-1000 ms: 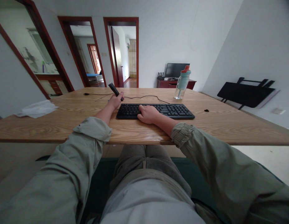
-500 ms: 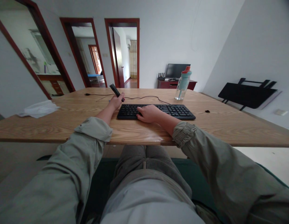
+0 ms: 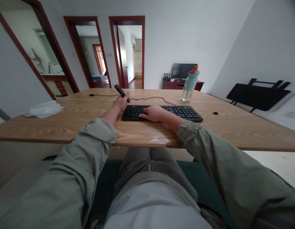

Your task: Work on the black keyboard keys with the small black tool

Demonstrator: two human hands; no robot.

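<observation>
A black keyboard (image 3: pixel 185 112) lies flat on the wooden table in front of me. In my left hand (image 3: pixel 121 101), beyond the keyboard's left end, is a black stick-like tool (image 3: pixel 119 89), tilted with its upper end to the left. Thin light wires seem to show at the tool's lower end, over the keys, too small to make out. My right hand (image 3: pixel 153 113) rests palm down on the keyboard's middle-left keys, thumb stretched toward the front edge; its other fingers are partly hidden. Something small and blue (image 3: pixel 113 102) peeks out beside my left wrist.
Behind the keyboard its black cable (image 3: pixel 147 98) runs left over the table (image 3: pixel 95 127). A clear bottle (image 3: pixel 189 84) with a red and teal lid stands at back right. White paper or cloth (image 3: pixel 44 109) lies left; a small black piece (image 3: pixel 215 113) lies right.
My right thumb has straightened and shifted slightly over the keyboard's front keys. The left hand keeps hold of the black tool. The whole view has moved a little.
</observation>
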